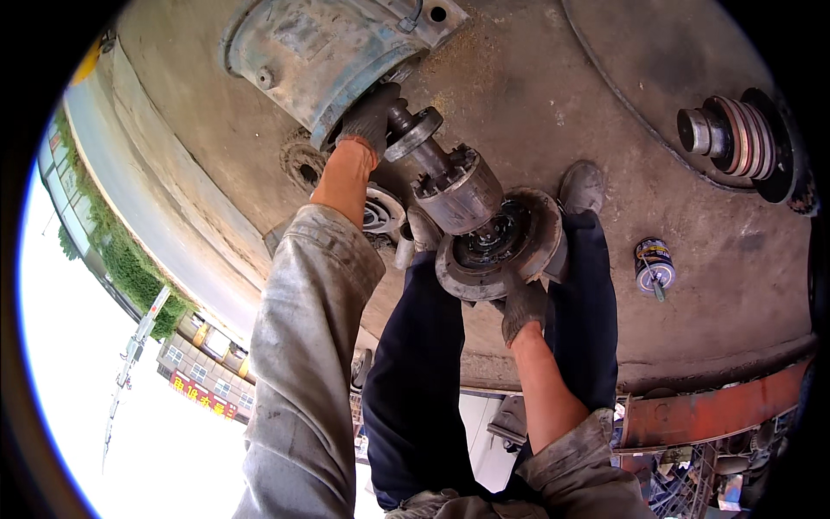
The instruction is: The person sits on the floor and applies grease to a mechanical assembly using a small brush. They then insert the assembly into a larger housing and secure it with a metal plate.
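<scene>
Head view, right fingers (519, 287) gripping round metal flange (472, 278), left fingers (379, 104) by scuffed housing (316, 60), grip unclear

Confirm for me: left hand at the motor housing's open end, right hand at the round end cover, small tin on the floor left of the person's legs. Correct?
Not quite: the head view shows the small tin on the floor right of the person's legs. The left hand and right hand are placed as you say.
</scene>
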### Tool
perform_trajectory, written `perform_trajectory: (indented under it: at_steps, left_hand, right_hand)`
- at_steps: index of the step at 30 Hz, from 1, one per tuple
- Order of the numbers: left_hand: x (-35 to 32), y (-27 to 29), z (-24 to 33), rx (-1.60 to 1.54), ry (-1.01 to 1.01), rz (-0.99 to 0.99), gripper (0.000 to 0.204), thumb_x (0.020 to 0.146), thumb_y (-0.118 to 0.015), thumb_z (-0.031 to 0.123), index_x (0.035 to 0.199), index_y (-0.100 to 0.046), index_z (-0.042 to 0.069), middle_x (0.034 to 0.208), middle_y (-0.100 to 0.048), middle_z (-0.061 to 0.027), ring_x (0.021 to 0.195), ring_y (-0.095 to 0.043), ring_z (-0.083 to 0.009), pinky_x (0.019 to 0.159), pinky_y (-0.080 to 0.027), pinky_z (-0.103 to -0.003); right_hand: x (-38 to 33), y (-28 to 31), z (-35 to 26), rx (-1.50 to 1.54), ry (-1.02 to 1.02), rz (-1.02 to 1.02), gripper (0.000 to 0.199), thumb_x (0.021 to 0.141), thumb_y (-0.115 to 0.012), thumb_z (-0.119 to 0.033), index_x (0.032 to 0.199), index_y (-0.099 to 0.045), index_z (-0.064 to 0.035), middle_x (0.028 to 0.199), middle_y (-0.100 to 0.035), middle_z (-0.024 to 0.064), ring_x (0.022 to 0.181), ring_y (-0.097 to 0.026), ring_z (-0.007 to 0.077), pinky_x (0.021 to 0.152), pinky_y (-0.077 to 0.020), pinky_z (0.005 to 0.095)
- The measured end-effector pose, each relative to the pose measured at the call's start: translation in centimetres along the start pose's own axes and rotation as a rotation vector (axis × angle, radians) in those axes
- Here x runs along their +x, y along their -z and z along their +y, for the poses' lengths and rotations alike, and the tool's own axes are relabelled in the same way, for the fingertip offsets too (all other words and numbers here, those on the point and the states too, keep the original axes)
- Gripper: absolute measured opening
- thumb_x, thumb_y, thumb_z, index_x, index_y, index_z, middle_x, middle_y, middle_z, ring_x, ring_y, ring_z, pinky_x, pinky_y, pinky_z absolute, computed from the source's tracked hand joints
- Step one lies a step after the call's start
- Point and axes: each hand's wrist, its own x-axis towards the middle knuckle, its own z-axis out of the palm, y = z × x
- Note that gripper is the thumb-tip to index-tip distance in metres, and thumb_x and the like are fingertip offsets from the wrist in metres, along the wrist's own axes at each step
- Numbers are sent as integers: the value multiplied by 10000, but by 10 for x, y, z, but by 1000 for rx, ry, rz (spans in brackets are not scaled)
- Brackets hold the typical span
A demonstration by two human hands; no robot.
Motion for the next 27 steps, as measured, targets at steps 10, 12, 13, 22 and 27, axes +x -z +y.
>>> perform_trajectory:
  at_steps: [10,12,13,22,27]
  left_hand:
    - [9,17,-8,-99,3,-32,325,929,-776,168,1219,-662,74,1062,-693,-101,972,-692,-257,872,-597,-421]
    - [17,16,-2,-136,-64,-72,304,928,-781,168,1193,-672,67,1038,-705,-106,964,-693,-253,873,-600,-420]
    - [13,23,-4,-83,-52,-21,301,920,-793,169,1181,-678,71,1024,-714,-101,959,-697,-248,871,-603,-412]
    - [-11,71,-52,25,-239,-14,478,977,-759,294,1337,-621,13,1205,-688,-102,1078,-667,-247,984,-532,-383]
    - [-91,51,-149,376,-695,277,584,1021,-714,284,1445,-463,-29,1317,-613,-182,1273,-566,-277,1089,-460,-384]
  right_hand:
    - [12,-3,-6,-172,65,-74,570,862,-817,-183,1377,-614,-50,1219,-715,72,973,-715,187,768,-612,335]
    - [21,-6,-5,-124,100,-111,564,853,-812,-157,1372,-616,-55,1206,-717,73,972,-716,184,761,-616,342]
    - [21,-6,0,-108,107,-123,559,850,-808,-143,1368,-618,-57,1198,-718,70,972,-716,181,759,-618,344]
    - [29,-12,35,-48,150,-173,537,874,-761,-74,1387,-607,-29,1221,-709,62,1050,-692,171,864,-588,337]
    - [46,-3,44,-87,138,-174,490,890,-738,-37,1365,-625,0,1246,-695,51,1110,-659,163,984,-521,316]
